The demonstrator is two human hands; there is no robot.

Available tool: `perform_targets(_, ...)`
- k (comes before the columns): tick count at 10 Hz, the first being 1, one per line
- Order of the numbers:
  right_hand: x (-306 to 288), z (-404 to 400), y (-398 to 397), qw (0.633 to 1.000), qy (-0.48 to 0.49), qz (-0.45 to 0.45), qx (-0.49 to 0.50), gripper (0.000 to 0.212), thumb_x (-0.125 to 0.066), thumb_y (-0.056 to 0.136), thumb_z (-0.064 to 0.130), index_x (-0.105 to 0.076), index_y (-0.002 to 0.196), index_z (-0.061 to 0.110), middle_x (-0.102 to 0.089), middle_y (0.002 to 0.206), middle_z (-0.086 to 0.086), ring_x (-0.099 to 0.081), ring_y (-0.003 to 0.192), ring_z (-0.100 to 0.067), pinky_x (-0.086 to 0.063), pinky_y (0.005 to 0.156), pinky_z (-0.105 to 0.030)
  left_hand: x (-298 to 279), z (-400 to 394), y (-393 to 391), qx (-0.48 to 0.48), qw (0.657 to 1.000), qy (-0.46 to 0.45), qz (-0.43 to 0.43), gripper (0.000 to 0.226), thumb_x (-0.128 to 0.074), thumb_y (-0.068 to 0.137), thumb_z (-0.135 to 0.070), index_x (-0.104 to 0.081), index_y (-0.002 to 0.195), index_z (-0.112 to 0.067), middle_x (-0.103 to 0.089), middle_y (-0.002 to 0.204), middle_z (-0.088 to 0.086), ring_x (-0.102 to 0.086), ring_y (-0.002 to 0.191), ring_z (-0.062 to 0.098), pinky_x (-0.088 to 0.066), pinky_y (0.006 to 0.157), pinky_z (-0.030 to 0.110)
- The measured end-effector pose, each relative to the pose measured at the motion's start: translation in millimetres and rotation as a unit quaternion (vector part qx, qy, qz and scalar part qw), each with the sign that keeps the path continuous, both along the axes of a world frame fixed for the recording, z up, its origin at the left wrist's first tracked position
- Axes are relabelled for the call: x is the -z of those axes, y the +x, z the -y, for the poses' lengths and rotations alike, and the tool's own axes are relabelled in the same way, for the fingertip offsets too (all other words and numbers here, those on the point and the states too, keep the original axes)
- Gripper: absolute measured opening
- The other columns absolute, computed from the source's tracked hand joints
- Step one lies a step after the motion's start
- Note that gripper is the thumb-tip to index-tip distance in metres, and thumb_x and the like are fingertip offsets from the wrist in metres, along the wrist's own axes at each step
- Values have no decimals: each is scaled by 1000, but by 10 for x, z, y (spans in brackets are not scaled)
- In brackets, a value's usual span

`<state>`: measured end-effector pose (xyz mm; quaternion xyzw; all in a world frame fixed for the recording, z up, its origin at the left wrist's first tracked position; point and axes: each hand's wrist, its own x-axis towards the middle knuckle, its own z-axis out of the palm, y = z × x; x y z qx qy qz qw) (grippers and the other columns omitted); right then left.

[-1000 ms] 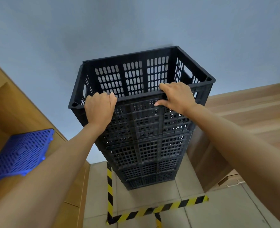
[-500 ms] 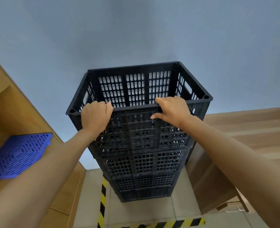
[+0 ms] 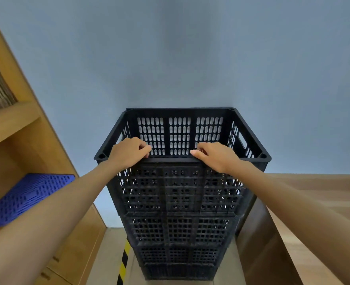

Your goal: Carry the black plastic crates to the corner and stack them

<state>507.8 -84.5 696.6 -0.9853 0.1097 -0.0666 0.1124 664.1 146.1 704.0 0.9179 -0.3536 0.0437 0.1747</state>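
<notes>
Hands on a tall stack of black crates [image 3: 180, 219], seen from above by the person wearing the camera. Both bare forearms reach forward from the bottom corners of the view and meet at the near rim of the top crate [image 3: 180, 132]. The left hand [image 3: 128, 153] grips that rim towards its left end, fingers curled over the edge and down inside the crate. The right hand [image 3: 215, 156] grips the same rim towards its right end, fingers likewise hooked over, thumb pointing inward along the edge. A stretch of bare rim lies between the two hands.

Beneath the hands, the crates sit nested one upon another, their slotted walls lined up and narrowing towards the floor [image 3: 108, 260]. The stack stands upright against a blue-grey wall [image 3: 180, 58], which rises directly beyond the hands. The top crate holds nothing that can be seen; light shows through the slots of its far wall.

Left of the left arm stands a wooden shelf unit [image 3: 26, 136], with a blue grid panel [image 3: 26, 198] lying tilted on a shelf just beside the forearm. Right of the right arm, a brown wooden surface [image 3: 314, 202] runs away from the stack. Below the left hand, yellow and black tape [image 3: 123, 262] marks the floor just beside the stack's base.
</notes>
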Motion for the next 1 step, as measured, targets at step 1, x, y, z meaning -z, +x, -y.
perform_targets(1,-85,-25,137,1000,14,21,11,39,-39,98,53,-56,92,19,-64,80,1,-60,74,-17,-47,64,-32,-48,66,17,14,1000,-2,-28,32,-49,92,-36,-70,70,-24,-69,68,-9,-63,68,4,-43,61,23)
